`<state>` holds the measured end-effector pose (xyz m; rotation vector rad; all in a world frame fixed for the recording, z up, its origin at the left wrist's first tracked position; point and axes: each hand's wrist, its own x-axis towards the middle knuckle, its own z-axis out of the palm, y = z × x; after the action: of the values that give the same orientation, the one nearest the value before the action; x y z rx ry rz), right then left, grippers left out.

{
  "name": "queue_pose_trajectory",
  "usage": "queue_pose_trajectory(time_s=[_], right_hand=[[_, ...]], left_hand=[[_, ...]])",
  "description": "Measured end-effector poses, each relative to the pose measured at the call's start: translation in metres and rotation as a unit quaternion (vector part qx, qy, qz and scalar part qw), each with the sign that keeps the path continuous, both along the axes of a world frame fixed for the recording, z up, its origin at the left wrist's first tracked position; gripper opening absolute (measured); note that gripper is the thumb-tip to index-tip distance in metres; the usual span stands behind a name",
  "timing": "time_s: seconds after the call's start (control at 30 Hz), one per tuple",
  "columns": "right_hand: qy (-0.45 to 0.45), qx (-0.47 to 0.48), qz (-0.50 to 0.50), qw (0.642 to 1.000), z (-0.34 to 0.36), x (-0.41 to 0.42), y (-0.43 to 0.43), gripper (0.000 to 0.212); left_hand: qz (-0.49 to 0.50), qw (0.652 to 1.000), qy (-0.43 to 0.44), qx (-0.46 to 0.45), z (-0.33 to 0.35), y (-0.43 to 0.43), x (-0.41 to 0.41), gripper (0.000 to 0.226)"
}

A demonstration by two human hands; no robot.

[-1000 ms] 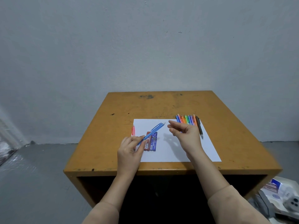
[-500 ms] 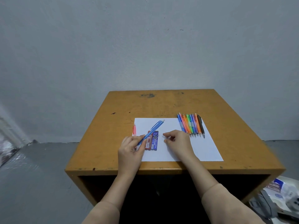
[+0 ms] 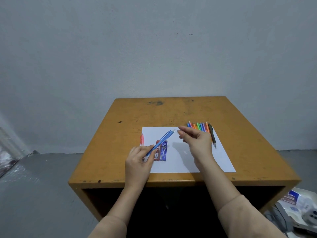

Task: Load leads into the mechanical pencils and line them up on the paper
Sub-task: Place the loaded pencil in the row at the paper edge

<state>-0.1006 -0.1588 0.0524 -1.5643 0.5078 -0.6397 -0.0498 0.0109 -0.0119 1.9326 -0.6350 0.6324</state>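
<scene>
My left hand (image 3: 139, 163) grips a blue mechanical pencil (image 3: 162, 142) by its lower end, the pencil slanting up to the right above the white paper (image 3: 187, 162). My right hand (image 3: 197, 143) hovers over the paper with thumb and forefinger pinched together just right of the pencil's top end; whatever they pinch is too small to make out. Two lead cases, a red case (image 3: 157, 154) and a blue case (image 3: 164, 151), lie on the paper under the pencil. A red pencil (image 3: 142, 139) lies at the paper's left edge. Several coloured pencils (image 3: 200, 127) lie in a row at its far right corner.
The paper sits on a worn orange-brown table (image 3: 120, 152) against a grey wall. A dark pencil (image 3: 212, 135) ends the row on the right. White boxes and clutter (image 3: 301, 210) lie on the floor at the lower right.
My right hand rose from the paper beside the lead cases and moved up to the top end of the blue pencil. My left hand kept holding the pencil.
</scene>
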Motion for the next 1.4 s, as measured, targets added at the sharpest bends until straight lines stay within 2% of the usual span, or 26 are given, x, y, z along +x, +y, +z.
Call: queue_pose_trajectory(time_s=[0.2,1.13,1.3,1.4], right_hand=[[-0.04,0.028,-0.009,0.999,0.008,-0.001,0.003,0.022],[0.014,-0.069,0.026,0.997,0.001,0.001,0.011,0.021],[-0.017,-0.034,0.046,0.998,0.0,0.0,0.016,0.017],[-0.038,0.049,0.07,0.996,-0.003,-0.001,0.024,0.026]], left_hand=[[-0.003,1.0,0.018,0.002,-0.001,0.001,-0.001,0.023],[0.003,1.0,0.006,0.008,-0.002,0.001,0.0,0.023],[0.003,1.0,0.001,0.004,-0.004,0.001,0.001,0.023],[0.001,1.0,-0.02,0.015,-0.004,0.0,0.0,0.022]])
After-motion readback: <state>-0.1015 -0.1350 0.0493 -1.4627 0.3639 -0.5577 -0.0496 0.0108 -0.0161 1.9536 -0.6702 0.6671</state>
